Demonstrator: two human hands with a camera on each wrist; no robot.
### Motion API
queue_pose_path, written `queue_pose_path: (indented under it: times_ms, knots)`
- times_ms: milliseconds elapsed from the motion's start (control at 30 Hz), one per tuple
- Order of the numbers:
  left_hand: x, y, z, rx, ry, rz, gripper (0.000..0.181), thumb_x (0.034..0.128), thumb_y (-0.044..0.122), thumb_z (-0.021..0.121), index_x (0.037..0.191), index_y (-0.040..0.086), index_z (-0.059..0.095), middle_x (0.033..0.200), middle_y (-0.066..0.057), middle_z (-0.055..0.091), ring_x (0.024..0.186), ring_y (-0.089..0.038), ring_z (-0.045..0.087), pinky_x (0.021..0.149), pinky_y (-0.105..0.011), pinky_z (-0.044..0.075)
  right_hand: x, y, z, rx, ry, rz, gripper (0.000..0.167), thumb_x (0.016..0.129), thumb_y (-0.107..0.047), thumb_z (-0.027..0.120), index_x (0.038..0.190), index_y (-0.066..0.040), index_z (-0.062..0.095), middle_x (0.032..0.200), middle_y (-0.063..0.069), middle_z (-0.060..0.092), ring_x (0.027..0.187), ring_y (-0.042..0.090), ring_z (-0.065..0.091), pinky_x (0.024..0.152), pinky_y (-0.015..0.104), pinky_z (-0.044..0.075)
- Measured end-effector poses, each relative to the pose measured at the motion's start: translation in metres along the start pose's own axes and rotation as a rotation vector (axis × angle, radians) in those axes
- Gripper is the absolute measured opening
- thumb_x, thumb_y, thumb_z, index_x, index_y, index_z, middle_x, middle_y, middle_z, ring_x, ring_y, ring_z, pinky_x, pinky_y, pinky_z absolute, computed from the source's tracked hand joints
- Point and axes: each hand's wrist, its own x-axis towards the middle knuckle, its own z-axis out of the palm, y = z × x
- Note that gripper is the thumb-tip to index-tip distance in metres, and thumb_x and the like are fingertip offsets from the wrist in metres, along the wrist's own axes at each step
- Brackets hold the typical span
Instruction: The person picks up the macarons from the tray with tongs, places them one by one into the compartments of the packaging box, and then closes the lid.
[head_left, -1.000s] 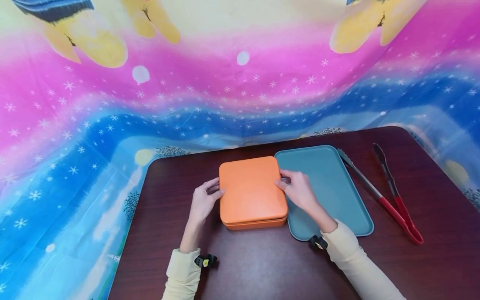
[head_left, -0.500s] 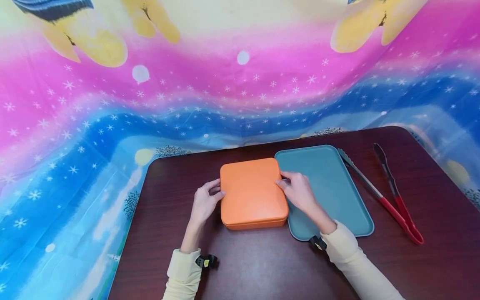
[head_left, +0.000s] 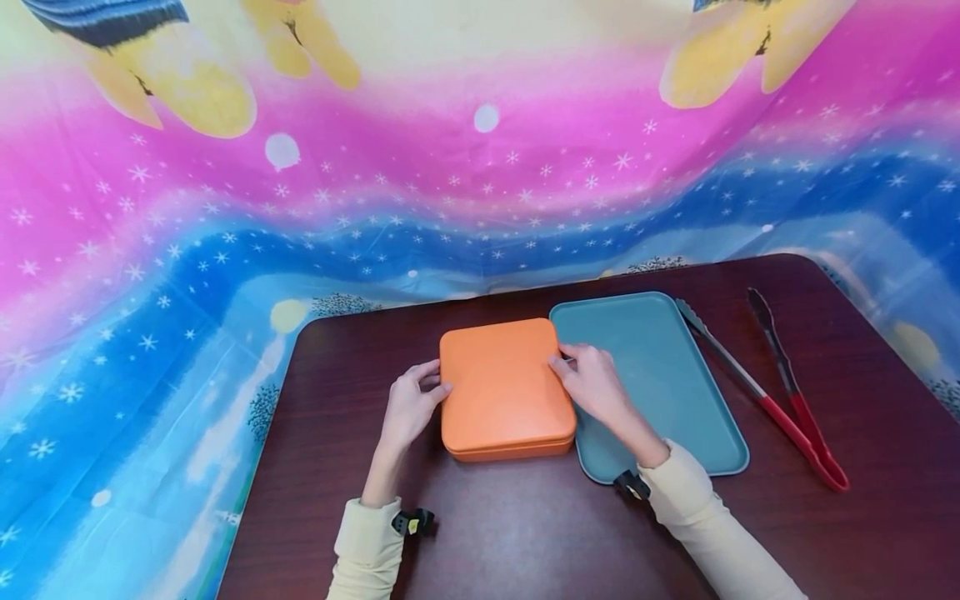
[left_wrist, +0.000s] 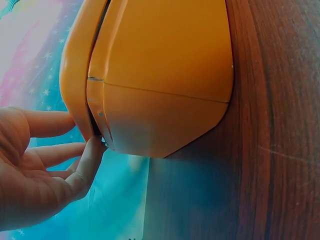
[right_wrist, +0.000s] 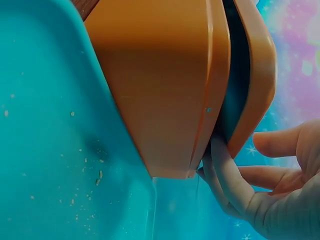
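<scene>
An orange lid [head_left: 506, 383] lies over the body [head_left: 513, 453] of a square orange box on the table. My left hand [head_left: 408, 408] holds the lid's left edge, thumb on top and fingertips under the rim. Opposite it, my right hand [head_left: 596, 383] pinches the right edge. In the right wrist view a dark gap parts the lid [right_wrist: 260, 65] from the body [right_wrist: 155, 85], with fingers [right_wrist: 227, 175] tucked into it. The gap beside the lid [left_wrist: 74, 75] looks narrower in the left wrist view. The box's inside is hidden.
A blue-green tray [head_left: 645, 400] stands against the box's right side, with small crumbs on it in the right wrist view. Tongs [head_left: 806, 433] with red handles lie spread open farther right. A printed cloth [head_left: 480, 200] hangs behind the dark wood table [head_left: 337, 367].
The lid's far edge has come down and slightly nearer. Both hands keep their hold on its sides and have barely moved. Tray and tongs have stayed put.
</scene>
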Motion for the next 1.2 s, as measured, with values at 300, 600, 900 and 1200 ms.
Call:
queue_pose_path:
  times_ms: [300, 600, 900, 1200]
  knots:
    - [-0.0008, -0.0029, -0.0014, 0.020, -0.036, -0.016, 0.046, 0.0941, 0.004, 0.073, 0.138, -0.004, 0.063, 0.132, -0.021, 0.064, 0.115, -0.033, 0.066, 0.093, -0.045, 0.056, 0.0005, -0.0019, -0.0008, -0.030, -0.031, 0.014, 0.045, 0.106, -0.020, 0.060, 0.138, 0.013, 0.058, 0.121, 0.031, 0.068, 0.096, 0.036, 0.070, 0.067, 0.036, 0.051]
    - [-0.0009, -0.0028, -0.0008, 0.023, -0.037, -0.010, 0.047, 0.0949, 0.004, 0.072, 0.139, -0.005, 0.061, 0.131, -0.021, 0.064, 0.115, -0.033, 0.067, 0.093, -0.045, 0.056, 0.0041, -0.0029, -0.0020, -0.037, -0.046, 0.015, 0.043, 0.105, -0.020, 0.060, 0.134, 0.012, 0.062, 0.079, 0.017, 0.065, 0.069, 0.023, 0.059, 0.058, 0.033, 0.041]
    - [-0.0014, -0.0029, 0.0000, 0.024, -0.038, -0.001, 0.046, 0.0955, 0.004, 0.072, 0.139, -0.006, 0.061, 0.132, -0.022, 0.064, 0.115, -0.034, 0.066, 0.093, -0.045, 0.057, 0.0036, -0.0021, -0.0027, -0.056, -0.036, 0.002, 0.043, 0.104, -0.019, 0.062, 0.133, 0.012, 0.063, 0.088, 0.018, 0.068, 0.075, 0.024, 0.060, 0.061, 0.032, 0.043]
    - [-0.0014, -0.0029, -0.0002, 0.021, -0.035, -0.010, 0.047, 0.0958, 0.006, 0.072, 0.141, -0.004, 0.060, 0.132, -0.021, 0.064, 0.116, -0.033, 0.066, 0.093, -0.046, 0.056, 0.0038, -0.0021, -0.0020, -0.074, -0.041, -0.034, 0.034, 0.103, -0.015, 0.064, 0.125, 0.011, 0.068, 0.078, 0.012, 0.060, 0.072, 0.025, 0.056, 0.060, 0.033, 0.042]
